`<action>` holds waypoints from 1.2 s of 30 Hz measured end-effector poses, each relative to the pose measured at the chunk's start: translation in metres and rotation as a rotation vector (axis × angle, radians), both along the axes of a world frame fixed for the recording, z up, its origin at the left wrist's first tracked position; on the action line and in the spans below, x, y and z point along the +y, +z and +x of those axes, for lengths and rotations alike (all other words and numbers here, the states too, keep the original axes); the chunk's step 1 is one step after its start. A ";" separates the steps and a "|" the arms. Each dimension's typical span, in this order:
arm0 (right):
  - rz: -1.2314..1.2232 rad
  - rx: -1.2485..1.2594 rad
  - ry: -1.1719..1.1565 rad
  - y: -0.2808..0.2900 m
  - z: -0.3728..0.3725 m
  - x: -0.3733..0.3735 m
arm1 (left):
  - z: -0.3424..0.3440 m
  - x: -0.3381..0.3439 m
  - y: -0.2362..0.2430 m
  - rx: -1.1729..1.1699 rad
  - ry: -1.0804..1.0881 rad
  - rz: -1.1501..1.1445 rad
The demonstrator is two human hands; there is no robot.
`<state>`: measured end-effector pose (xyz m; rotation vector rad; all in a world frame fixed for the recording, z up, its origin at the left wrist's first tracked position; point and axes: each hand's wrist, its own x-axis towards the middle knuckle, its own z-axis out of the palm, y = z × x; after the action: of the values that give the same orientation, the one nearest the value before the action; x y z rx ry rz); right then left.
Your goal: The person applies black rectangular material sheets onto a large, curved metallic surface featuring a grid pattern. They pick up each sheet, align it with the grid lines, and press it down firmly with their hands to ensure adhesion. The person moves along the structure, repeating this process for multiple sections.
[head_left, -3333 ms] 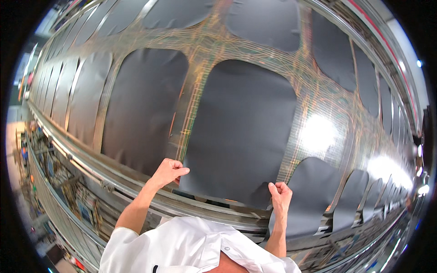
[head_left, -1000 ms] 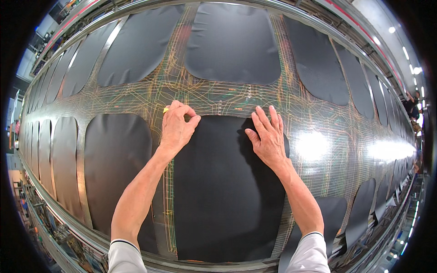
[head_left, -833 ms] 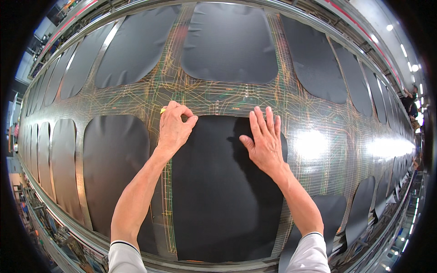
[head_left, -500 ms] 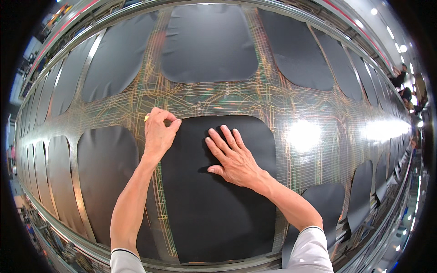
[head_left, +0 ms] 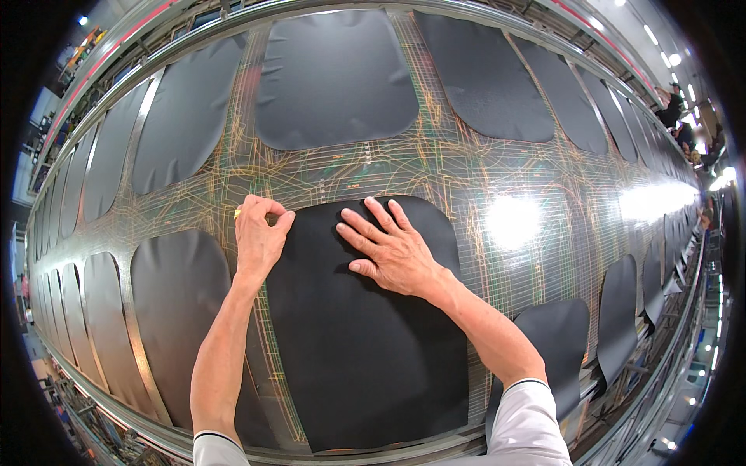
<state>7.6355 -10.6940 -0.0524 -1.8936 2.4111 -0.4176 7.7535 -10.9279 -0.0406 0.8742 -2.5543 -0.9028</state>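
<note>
A black sheet (head_left: 373,342) with rounded far corners lies in front of me on a table top (head_left: 175,203) printed with many coloured lines. At its far left corner, my left hand (head_left: 262,239) pinches thumb and forefinger together on the edge; the exact grip is partly hidden by the fingers. Something small and yellow (head_left: 238,213) shows on a finger of that hand. My right hand (head_left: 392,252) rests flat near the sheet's far edge, fingers spread and holding nothing.
Similar black sheets stand in a far row (head_left: 338,81) and to the left (head_left: 180,283). Others at the right (head_left: 556,342) hang over the near side, partly curled. Metal rails (head_left: 225,19) border the table. Strong light glares (head_left: 513,221) off the surface. People (head_left: 670,109) are at the far right.
The view has shifted slightly. Both hands keep about the same places on the black sheet, the left still pinching at its corner and the right still flat.
</note>
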 end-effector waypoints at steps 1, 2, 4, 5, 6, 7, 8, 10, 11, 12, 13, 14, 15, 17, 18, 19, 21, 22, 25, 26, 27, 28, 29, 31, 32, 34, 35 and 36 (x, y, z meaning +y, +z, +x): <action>-0.001 -0.001 -0.019 0.000 -0.003 -0.001 | 0.000 0.000 -0.001 0.005 -0.002 -0.022; -0.003 -0.001 -0.037 0.000 -0.005 -0.002 | 0.000 0.001 -0.002 0.012 -0.003 -0.045; -0.012 0.000 -0.055 -0.003 -0.009 -0.004 | 0.000 0.003 -0.002 0.025 -0.004 -0.059; -0.016 -0.012 -0.055 -0.004 -0.011 -0.004 | 0.000 0.005 -0.002 0.031 -0.002 -0.051; -0.020 -0.024 -0.055 -0.004 -0.012 -0.004 | 0.000 0.005 -0.001 0.038 -0.001 -0.042; -0.022 -0.009 -0.056 -0.003 -0.012 -0.005 | 0.001 0.006 -0.003 0.048 -0.005 -0.064; -0.011 -0.006 -0.054 -0.003 -0.012 -0.005 | 0.002 0.007 -0.004 0.060 -0.009 -0.086; 0.010 0.001 -0.052 -0.003 -0.012 -0.005 | 0.004 0.009 -0.005 0.093 -0.017 -0.143; -0.002 0.008 -0.051 -0.003 -0.012 -0.005 | 0.005 0.011 -0.004 0.112 -0.021 -0.177; -0.015 0.015 -0.051 -0.003 -0.011 -0.004 | 0.006 0.014 -0.004 0.131 -0.026 -0.211; -0.028 0.022 -0.050 -0.003 -0.010 -0.004 | 0.007 0.018 -0.002 0.127 -0.050 -0.318; -0.017 0.009 -0.038 -0.002 -0.006 -0.002 | 0.011 0.023 0.000 0.120 -0.074 -0.425; -0.006 -0.004 -0.025 0.001 0.000 0.001 | 0.015 0.028 0.003 0.113 -0.097 -0.532; 0.002 -0.048 0.043 0.005 0.013 0.011 | 0.025 0.041 0.006 0.094 -0.243 -0.512; 0.003 -0.069 0.057 0.005 0.020 0.017 | 0.031 0.048 0.007 0.081 -0.316 -0.500; 0.012 -0.069 0.066 0.004 0.026 0.024 | 0.038 0.055 0.009 0.037 -0.429 -0.472; 0.030 -0.061 0.074 0.005 0.027 0.030 | 0.053 0.070 0.008 -0.035 -0.570 -0.393; 0.041 -0.054 0.064 0.005 0.025 0.031 | 0.059 0.078 0.005 -0.064 -0.621 -0.338; 0.053 -0.033 0.046 0.009 0.016 0.028 | 0.062 0.094 0.000 -0.141 -0.715 -0.308; 0.048 -0.034 0.042 0.009 0.012 0.025 | 0.058 0.098 0.002 -0.160 -0.714 -0.294; 0.037 -0.026 0.038 0.010 0.008 0.024 | 0.054 0.099 0.000 -0.161 -0.695 -0.301; 0.031 -0.023 0.035 0.008 0.004 0.022 | 0.050 0.099 -0.003 -0.164 -0.675 -0.309; 0.027 -0.029 0.028 0.008 0.000 0.019 | 0.045 0.098 -0.003 -0.166 -0.657 -0.323; 0.018 -0.040 0.019 0.004 -0.009 0.015 | 0.033 0.093 -0.003 -0.173 -0.620 -0.351; 0.027 -0.024 0.017 0.003 -0.013 0.012 | 0.028 0.091 -0.005 -0.175 -0.594 -0.370; 0.032 -0.004 0.001 0.003 -0.018 0.008 | 0.018 0.088 -0.008 -0.154 -0.534 -0.384; 0.040 0.011 -0.007 0.001 -0.018 0.006 | 0.015 0.086 -0.010 -0.153 -0.514 -0.400; 0.034 0.002 -0.018 0.001 -0.018 0.005 | 0.013 0.085 -0.012 -0.152 -0.494 -0.414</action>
<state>7.6174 -10.6888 -0.0513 -1.8607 2.4222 -0.3730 7.7660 -10.8428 -0.0530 0.1986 -2.9931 -0.3909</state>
